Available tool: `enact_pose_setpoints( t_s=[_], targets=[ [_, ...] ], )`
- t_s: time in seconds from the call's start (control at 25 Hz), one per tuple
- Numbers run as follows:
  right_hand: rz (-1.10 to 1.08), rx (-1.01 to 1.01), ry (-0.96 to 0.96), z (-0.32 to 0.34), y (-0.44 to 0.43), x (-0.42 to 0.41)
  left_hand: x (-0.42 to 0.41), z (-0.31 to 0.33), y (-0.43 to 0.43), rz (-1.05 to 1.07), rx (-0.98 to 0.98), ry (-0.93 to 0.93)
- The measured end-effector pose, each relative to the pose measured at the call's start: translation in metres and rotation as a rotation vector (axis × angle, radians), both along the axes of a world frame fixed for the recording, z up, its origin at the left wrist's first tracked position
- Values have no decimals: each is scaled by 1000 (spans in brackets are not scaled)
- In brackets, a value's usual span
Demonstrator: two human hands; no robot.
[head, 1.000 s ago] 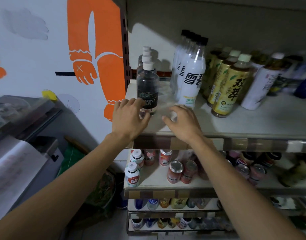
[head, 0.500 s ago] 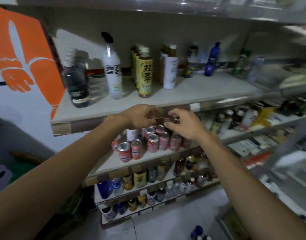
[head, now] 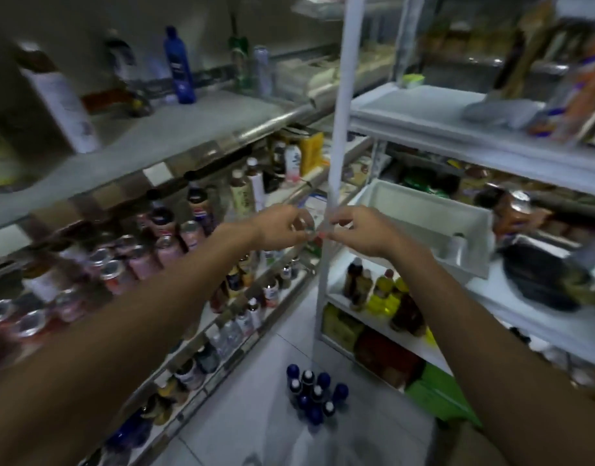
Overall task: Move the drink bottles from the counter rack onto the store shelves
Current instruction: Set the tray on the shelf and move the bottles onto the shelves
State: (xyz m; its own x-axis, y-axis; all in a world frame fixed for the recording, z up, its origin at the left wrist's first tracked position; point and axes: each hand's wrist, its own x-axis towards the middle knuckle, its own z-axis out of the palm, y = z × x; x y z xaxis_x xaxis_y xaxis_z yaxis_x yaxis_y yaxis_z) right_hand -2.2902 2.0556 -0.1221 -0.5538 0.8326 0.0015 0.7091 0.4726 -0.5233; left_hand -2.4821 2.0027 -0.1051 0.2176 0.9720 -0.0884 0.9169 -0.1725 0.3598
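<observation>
Head view, both arms reaching forward. The bare left forearm (head: 148, 317) and bare right forearm (head: 484, 338) stretch out and converge, so that the two hands meet directly in front of the tall white upright post (head: 340, 122).

The left hand (head: 282, 227), just left of the post, has its fingers curled; its grip is closed round a small clear rounded item (head: 303, 227), too blurred to identify. The right hand (head: 365, 230), just right of the post, is also curled, its fingertips touching those of the left hand. Whether its grip has hold of the item cannot be told.

Left of the post runs a long grey store shelf (head: 188, 129), with lower tiers beneath it. Right of the post stands a white shelving unit (head: 457, 136). A pale tiled floor (head: 255, 408) lies at the foot of the post.

A white plastic bin (head: 424, 210) sits on the unit right of the post. A cluster of dark blue drink bottles (head: 314, 395) stands upright on the floor beside the post's base. Pink-topped cans (head: 138, 260) fill a lower tier left of the post. A tall blue bottle (head: 179, 67) stands on the grey shelf, well left of the post.
</observation>
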Motion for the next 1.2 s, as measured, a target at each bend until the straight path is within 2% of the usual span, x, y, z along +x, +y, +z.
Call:
enact_pose_setpoints(
  t_s=[0.28,0.6,0.88,1.0,1.12,1.2],
  targets=[
    [-285,-63,-28,-41,47,96,74,-39,105,-200,-96,-34],
    [-535,-167,-134,-62,94,145,122,-78,217,-396,-171,-122],
    [-692,-229,-200,-97,125,178,169,-128,272,-476,-293,-180],
    [-682,-181,-210,-126,157,186,185,-157,297,-491,-221,-195],
    [-688,-222,-232,-161,188,188,188,-182,314,-429,-235,-283],
    [-718,-262,-255,-178,205,190,193,-194,330,-400,-266,-264]
  ],
)
